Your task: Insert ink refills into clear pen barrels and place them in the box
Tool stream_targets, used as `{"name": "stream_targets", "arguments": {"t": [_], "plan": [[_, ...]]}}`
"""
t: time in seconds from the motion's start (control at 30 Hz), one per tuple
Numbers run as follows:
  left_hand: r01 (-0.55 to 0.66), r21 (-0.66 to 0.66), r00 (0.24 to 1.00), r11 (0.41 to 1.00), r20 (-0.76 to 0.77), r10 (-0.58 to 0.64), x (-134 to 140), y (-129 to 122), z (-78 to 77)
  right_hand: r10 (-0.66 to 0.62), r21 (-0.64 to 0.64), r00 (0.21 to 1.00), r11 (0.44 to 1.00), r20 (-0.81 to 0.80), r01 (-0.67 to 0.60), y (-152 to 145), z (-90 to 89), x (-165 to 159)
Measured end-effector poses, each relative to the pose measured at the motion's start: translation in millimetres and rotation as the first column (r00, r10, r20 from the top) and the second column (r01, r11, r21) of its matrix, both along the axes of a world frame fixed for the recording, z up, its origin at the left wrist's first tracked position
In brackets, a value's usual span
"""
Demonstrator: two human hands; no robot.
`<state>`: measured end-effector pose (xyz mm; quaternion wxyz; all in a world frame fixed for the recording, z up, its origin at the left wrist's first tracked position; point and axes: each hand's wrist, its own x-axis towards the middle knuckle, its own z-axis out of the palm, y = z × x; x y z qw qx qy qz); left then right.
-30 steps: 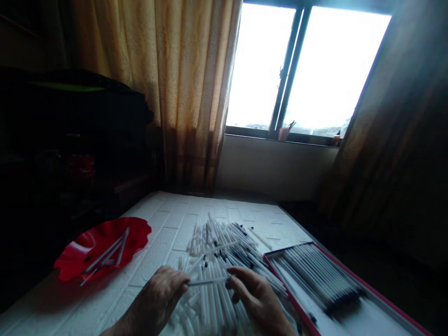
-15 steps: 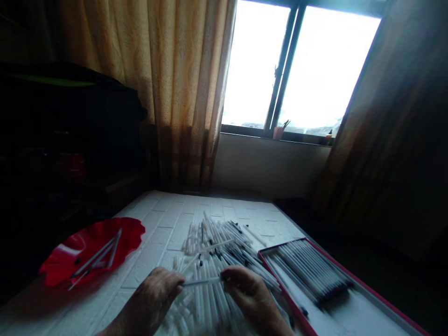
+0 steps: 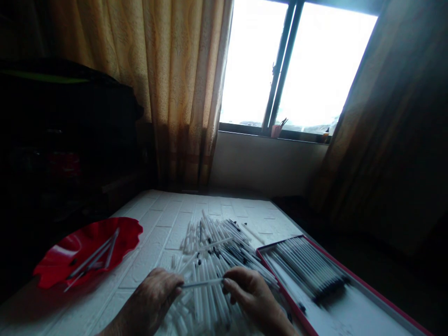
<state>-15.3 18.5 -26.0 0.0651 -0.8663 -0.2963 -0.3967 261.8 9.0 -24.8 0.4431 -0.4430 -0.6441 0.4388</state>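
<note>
A thin, pale pen (image 3: 202, 283) is stretched level between my two hands, above a loose pile. Its left end is pinched between the thumb and fingers of my left hand (image 3: 157, 291). The fingertips of my right hand (image 3: 247, 290) close on the other end and hide it. Below and beyond them lies a heap of translucent pen parts (image 3: 210, 303), some with dark ends. To the right, a red-rimmed box (image 3: 280, 285) holds a row of assembled-looking pens (image 3: 308, 266), their dark ends toward me.
On the left of the table sits a red wavy-edged dish (image 3: 129, 238) with several pen pieces in it. The white brick-patterned tabletop (image 3: 154, 228) runs back toward a curtain (image 3: 182, 93) and a window. A pink cup (image 3: 276, 130) stands on the sill.
My right hand's fingers have shifted at the pen's right end, where a dark bit showed before. The pen stays held in both hands. The view has moved slightly.
</note>
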Motion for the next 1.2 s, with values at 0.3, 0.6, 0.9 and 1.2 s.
{"name": "stream_targets", "arguments": {"t": [0.3,0.6,0.9,1.2], "plan": [[0.004,-0.108,1.000,0.994,0.001,-0.004,2.7,-6.4,3.5,-0.162,0.383,0.982,0.916,0.092,0.115,-5.6,19.2,0.8],[-0.010,-0.140,0.999,0.990,0.037,0.015,2.5,-16.0,11.9,-0.138,0.249,0.989,0.961,0.051,0.121,-5.6,16.3,0.6],[-0.045,-0.173,0.998,0.984,0.034,0.051,3.1,-10.6,10.3,-0.099,0.184,0.995,0.978,-0.022,0.102,-5.4,14.9,2.1],[-0.071,-0.267,0.997,0.961,-0.002,0.073,-0.9,-6.6,7.1,-0.396,0.282,0.901,0.898,0.178,0.339,5.6,14.1,19.2]]}}
